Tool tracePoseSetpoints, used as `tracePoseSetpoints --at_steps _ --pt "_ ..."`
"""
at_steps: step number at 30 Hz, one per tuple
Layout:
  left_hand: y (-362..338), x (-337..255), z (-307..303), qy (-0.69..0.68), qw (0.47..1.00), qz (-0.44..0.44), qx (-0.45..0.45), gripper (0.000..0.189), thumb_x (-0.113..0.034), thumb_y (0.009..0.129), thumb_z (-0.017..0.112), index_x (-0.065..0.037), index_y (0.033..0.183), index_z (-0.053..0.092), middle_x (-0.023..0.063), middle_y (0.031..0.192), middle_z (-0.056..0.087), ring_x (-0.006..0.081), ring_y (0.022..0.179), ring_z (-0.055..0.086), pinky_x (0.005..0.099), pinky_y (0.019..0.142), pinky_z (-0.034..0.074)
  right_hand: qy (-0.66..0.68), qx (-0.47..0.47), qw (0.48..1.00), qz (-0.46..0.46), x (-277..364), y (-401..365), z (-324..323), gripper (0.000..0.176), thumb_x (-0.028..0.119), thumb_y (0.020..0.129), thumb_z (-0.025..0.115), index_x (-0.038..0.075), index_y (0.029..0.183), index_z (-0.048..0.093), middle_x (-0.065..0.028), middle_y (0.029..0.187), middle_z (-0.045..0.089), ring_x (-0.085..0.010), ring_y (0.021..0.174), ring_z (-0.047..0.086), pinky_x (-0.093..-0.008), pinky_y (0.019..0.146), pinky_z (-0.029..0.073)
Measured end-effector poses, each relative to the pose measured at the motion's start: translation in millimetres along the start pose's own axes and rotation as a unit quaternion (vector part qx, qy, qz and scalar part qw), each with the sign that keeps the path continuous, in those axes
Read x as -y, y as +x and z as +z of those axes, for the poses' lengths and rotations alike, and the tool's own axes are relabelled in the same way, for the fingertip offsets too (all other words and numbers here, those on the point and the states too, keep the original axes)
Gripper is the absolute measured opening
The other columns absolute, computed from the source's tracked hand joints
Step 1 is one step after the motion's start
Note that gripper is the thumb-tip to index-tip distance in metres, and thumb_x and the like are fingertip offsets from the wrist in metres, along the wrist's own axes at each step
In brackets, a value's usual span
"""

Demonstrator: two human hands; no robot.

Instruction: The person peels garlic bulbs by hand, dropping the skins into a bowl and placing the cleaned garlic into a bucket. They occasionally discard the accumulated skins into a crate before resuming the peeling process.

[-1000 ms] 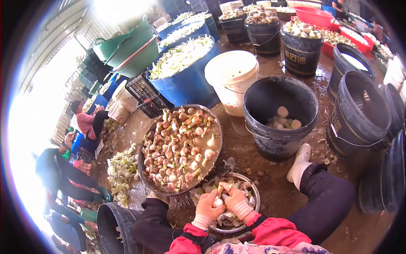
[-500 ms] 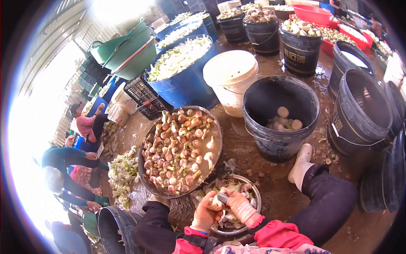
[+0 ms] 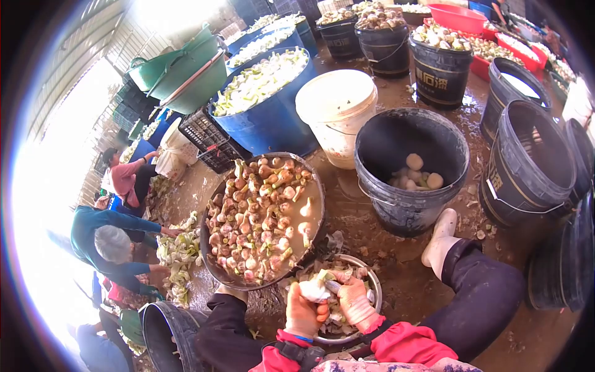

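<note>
Gripping a pale garlic bulb (image 3: pixel 313 291), the left hand (image 3: pixel 302 315) was closed around its lower side; the right hand (image 3: pixel 354 302) was folded on a short grey tool (image 3: pixel 333 286), whose end lay by the bulb's stem, touching or just beside it, I could not tell which; the hands were close together, with the bulb at the top of the left hand and just left of the right hand's fingers; red sleeves (image 3: pixel 412 343) covered the forearms.

Directly below the hands sat a metal bowl (image 3: pixel 377 286) holding papery peelings (image 3: pixel 333 325); near it, on the right, a pale boot (image 3: pixel 441 239) stood on the wet floor (image 3: pixel 353 226); just beyond the bowl was a wide round pan (image 3: pixel 323 214), where many unpeeled bulbs (image 3: pixel 251 217) lay in murky water; right of the pan stood a black bucket (image 3: pixel 403 214), with a few peeled bulbs (image 3: pixel 415 177) at its bottom.

To the pan's left spread a heap of leaves (image 3: pixel 176 254); a co-worker in a teal top (image 3: pixel 90 226) leaned over with both arms stretched towards it; farther back were a white bucket (image 3: pixel 341 139), a blue tub (image 3: pixel 269 130) heaped with pale pieces (image 3: pixel 263 80), and stacked green basins (image 3: pixel 192 80); a red basin (image 3: pixel 455 18) showed farthest off.
</note>
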State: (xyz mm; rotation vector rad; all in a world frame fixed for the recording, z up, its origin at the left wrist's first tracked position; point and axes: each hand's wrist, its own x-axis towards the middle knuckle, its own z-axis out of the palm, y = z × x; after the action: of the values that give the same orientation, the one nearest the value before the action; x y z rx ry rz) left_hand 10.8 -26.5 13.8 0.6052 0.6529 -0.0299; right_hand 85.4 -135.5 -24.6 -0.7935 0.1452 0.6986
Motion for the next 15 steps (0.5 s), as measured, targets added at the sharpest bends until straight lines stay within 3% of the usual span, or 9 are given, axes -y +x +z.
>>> tracePoseSetpoints --at_steps 1,4,5,6,9,10,12,13,15 --pt "4 -7 -7 -0.049 0.995 -0.079 0.046 0.072 -0.072 0.083 0.032 -0.008 0.106 0.055 0.0048 0.070 0.052 0.0169 0.048 0.041 0.0261 0.039 0.030 0.023 0.034 0.999 -0.002 -1 1 -3 0.027 -0.003 0.082 0.060 -0.003 0.109 0.063 -0.0073 0.102 0.065 -0.0147 0.091 0.062 -0.0262 0.081 0.049" --pt "12 -26 -11 0.058 0.991 -0.124 0.007 0.066 -0.069 0.085 0.036 -0.009 0.095 0.059 0.0088 0.071 0.058 0.0178 0.049 0.048 0.0268 0.039 0.030 0.072 0.066 0.994 0.057 -2 5 -8 0.026 -0.005 0.082 0.056 -0.004 0.108 0.063 -0.0083 0.102 0.065 -0.0159 0.092 0.062 -0.0271 0.082 0.050" --pt "19 -16 4 0.057 0.985 -0.010 -0.163 0.061 -0.066 0.086 0.039 -0.010 0.101 0.059 0.0081 0.077 0.062 0.0189 0.057 0.057 0.0257 0.042 0.038 0.086 0.059 0.993 0.057 -1 3 -3 0.026 -0.006 0.083 0.055 -0.003 0.107 0.063 -0.0080 0.101 0.065 -0.0158 0.091 0.062 -0.0277 0.082 0.050" --pt "17 -14 -2 0.057 0.985 -0.009 -0.163 0.061 -0.066 0.086 0.039 -0.010 0.101 0.059 0.0081 0.077 0.062 0.0189 0.057 0.057 0.0257 0.042 0.038 0.086 0.061 0.993 0.056 -3 3 1 0.026 -0.006 0.083 0.055 -0.003 0.107 0.063 -0.0080 0.101 0.065 -0.0158 0.091 0.062 -0.0277 0.082 0.050" --pt "2 5 -2 0.243 0.928 0.226 -0.171 0.057 -0.055 0.087 0.051 -0.008 0.119 0.047 0.0051 0.099 0.061 0.0150 0.079 0.061 0.0281 0.065 0.053 -0.023 -0.020 0.999 0.022 -4 2 8 0.025 -0.002 0.085 0.055 -0.002 0.108 0.063 -0.0061 0.101 0.065 -0.0142 0.090 0.061 -0.0254 0.081 0.049" --pt "-1 3 -1 0.297 0.924 0.228 -0.078 0.057 -0.048 0.086 0.060 -0.007 0.121 0.043 0.0040 0.104 0.057 0.0133 0.083 0.059 0.0278 0.066 0.052 -0.232 0.002 0.972 -0.034 -4 2 7 0.025 0.001 0.085 0.057 0.000 0.109 0.063 -0.0047 0.100 0.066 -0.0126 0.089 0.061 -0.0237 0.080 0.047" --pt "4 14 -12 0.375 0.844 0.341 -0.176 0.054 -0.040 0.084 0.066 -0.007 0.120 0.044 0.0038 0.102 0.056 0.0116 0.085 0.056 0.0257 0.061 0.049 -0.246 0.046 0.968 0.006 -9 -8 15 0.026 0.000 0.082 0.059 0.000 0.108 0.063 -0.0057 0.100 0.066 -0.0130 0.090 0.061 -0.0247 0.080 0.047" --pt "7 14 -17 0.310 0.871 0.322 -0.205 0.050 -0.037 0.083 0.068 -0.007 0.116 0.046 0.0039 0.097 0.057 0.0105 0.079 0.056 0.0244 0.058 0.046 -0.259 0.085 0.961 0.039 -12 -12 18 0.027 0.000 0.080 0.061 0.001 0.107 0.063 -0.0067 0.100 0.067 -0.0133 0.092 0.061 -0.0257 0.081 0.046" --pt "-3 -1 -13 0.168 0.951 0.210 -0.152 0.034 -0.033 0.085 0.065 -0.008 0.105 0.055 0.0039 0.085 0.060 0.0123 0.069 0.058 0.0243 0.055 0.046 -0.377 0.101 0.918 -0.074 -15 -10 16 0.028 -0.004 0.079 0.059 0.001 0.106 0.064 -0.0054 0.099 0.067 -0.0123 0.090 0.060 -0.0243 0.081 0.046"
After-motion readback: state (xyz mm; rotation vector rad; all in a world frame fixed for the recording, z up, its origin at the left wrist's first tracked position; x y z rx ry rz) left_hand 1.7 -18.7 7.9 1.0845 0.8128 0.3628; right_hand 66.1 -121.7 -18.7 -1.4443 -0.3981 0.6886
